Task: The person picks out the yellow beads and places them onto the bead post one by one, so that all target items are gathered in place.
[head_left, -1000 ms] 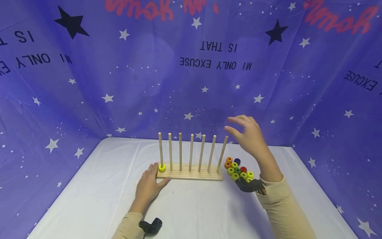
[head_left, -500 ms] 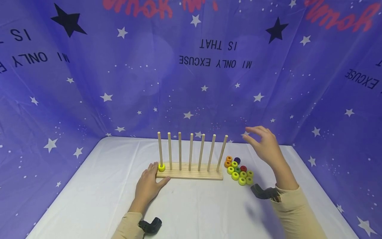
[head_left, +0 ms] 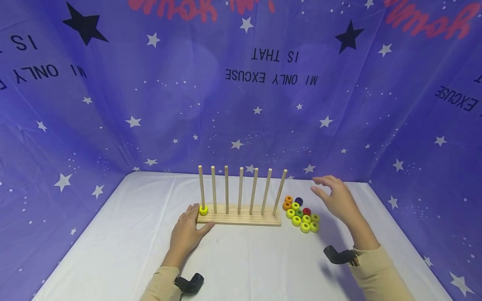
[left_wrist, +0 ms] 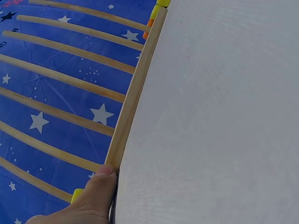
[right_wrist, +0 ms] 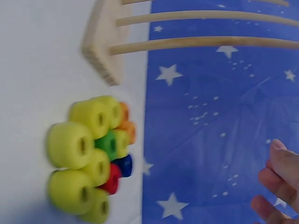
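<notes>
A wooden rack (head_left: pixel 239 220) with several upright pegs stands on the white table (head_left: pixel 241 263). One yellow bead (head_left: pixel 203 210) sits at the foot of the leftmost peg. My left hand (head_left: pixel 187 234) rests flat against the rack's left end, thumb on its front edge (left_wrist: pixel 100 186). A pile of loose beads (head_left: pixel 302 214), mostly yellow with orange, green, red and dark blue, lies just right of the rack (right_wrist: pixel 105 51). My right hand (head_left: pixel 335 198) hovers above and right of the pile (right_wrist: pixel 88 158), fingers (right_wrist: pixel 280 182) relaxed and holding nothing.
A purple star-printed cloth (head_left: pixel 241 83) forms the back and side walls around the table. Black wrist-mounted cameras (head_left: pixel 190 283) (head_left: pixel 337 255) sit at both sleeves. Bare tabletop stretches in front of the rack.
My right hand has moved right and down, from above the rightmost peg to beside the bead pile. The left hand has stayed on the rack.
</notes>
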Motion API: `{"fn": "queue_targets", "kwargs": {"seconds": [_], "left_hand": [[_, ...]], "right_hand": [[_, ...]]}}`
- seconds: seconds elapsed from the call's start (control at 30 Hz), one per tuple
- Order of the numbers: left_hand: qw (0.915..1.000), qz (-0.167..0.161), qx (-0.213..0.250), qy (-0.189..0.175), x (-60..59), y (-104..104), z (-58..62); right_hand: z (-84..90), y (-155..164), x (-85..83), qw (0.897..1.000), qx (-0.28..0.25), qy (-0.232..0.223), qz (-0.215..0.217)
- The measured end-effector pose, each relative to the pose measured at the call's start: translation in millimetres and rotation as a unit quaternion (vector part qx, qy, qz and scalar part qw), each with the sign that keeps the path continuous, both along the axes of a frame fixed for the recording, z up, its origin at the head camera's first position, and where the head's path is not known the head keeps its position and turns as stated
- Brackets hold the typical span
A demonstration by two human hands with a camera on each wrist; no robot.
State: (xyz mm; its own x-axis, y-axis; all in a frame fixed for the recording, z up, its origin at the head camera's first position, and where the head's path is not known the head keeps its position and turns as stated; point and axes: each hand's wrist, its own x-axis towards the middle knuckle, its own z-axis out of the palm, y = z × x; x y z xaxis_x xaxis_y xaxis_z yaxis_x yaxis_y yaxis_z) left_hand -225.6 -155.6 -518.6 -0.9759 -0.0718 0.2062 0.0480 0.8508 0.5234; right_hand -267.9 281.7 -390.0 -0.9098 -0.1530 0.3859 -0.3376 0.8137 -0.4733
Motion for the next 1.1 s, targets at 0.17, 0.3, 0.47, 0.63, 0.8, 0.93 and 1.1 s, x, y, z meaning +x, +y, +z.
{"fn": "queue_targets", "kwargs": {"seconds": [0.17, 0.3, 0.47, 0.63, 0.8, 0.93, 1.1], "left_hand": [[1.0, -0.002, 0.001, 0.005, -0.3, 0, -0.6], [1.0, -0.001, -0.001, 0.009, -0.2, 0, -0.6], [1.0, 0.002, -0.008, 0.003, -0.9, -1, -0.9], [0.9999, 0.003, -0.01, 0.001, -0.5, -1, -1.2], [0.9999, 0.006, -0.009, -0.002, -0.8, -1, -1.4], [0.9999, 0.006, -0.007, -0.007, -0.9, 0, -1.3], [1.0, 0.002, -0.008, -0.004, -0.7, 0, -0.2]], "right_hand": [[-19.3, 9, 6.0, 1.0, 0.01, -0.013, 0.011], [-33.7, 15, 8.5, 0.999, 0.01, -0.028, 0.016], [-47.7, 20, 8.5, 0.999, 0.016, -0.048, 0.013], [-57.5, 24, 11.0, 0.998, 0.023, -0.052, 0.017], [-63.6, 26, 13.0, 0.996, 0.033, -0.076, 0.008], [-70.0, 29, 14.9, 0.995, 0.037, -0.097, 0.008], [-77.6, 33, 19.8, 0.994, 0.032, -0.099, 0.014]]}}
